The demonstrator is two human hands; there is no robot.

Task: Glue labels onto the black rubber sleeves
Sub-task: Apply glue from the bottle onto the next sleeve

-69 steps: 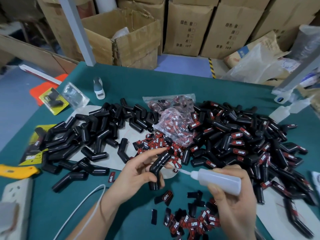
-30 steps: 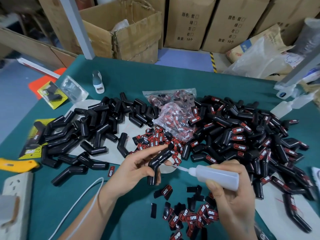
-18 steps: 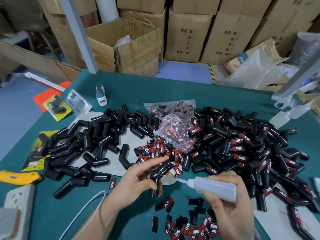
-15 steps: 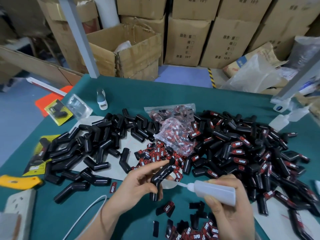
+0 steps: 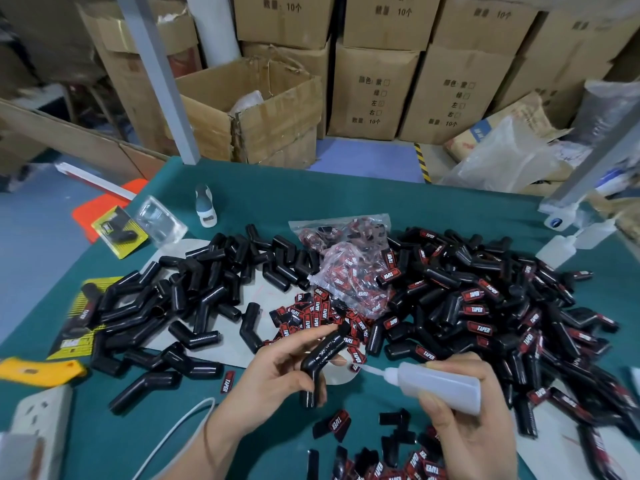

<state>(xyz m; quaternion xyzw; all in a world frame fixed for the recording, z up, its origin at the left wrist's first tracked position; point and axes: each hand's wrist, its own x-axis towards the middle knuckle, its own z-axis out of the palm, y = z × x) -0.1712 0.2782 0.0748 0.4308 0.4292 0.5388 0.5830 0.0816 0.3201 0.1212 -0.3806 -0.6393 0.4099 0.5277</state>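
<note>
My left hand (image 5: 273, 379) grips a bent black rubber sleeve (image 5: 320, 358) above the green table, index finger stretched along its top. My right hand (image 5: 467, 427) holds a white glue bottle (image 5: 440, 382) on its side, its thin nozzle pointing left just below the sleeve's upper end. Unlabelled black sleeves (image 5: 180, 306) lie heaped at the left. Sleeves with red-and-black labels (image 5: 485, 306) pile up at the right. Loose labels (image 5: 311, 317) are scattered behind the held sleeve, and more labels (image 5: 381, 459) lie near the front edge.
A clear bag of labels (image 5: 349, 271) sits mid-table. A power strip (image 5: 38, 424) and a yellow tool (image 5: 38, 368) lie at the front left, spare glue bottles (image 5: 561, 247) at the right, a small bottle (image 5: 205, 206) at the back. Cardboard boxes (image 5: 374, 91) stand behind the table.
Both hands keep their hold. The nozzle tip has drawn back slightly from the sleeve's upper face. The camera has tilted up, so the table sits lower in view.
</note>
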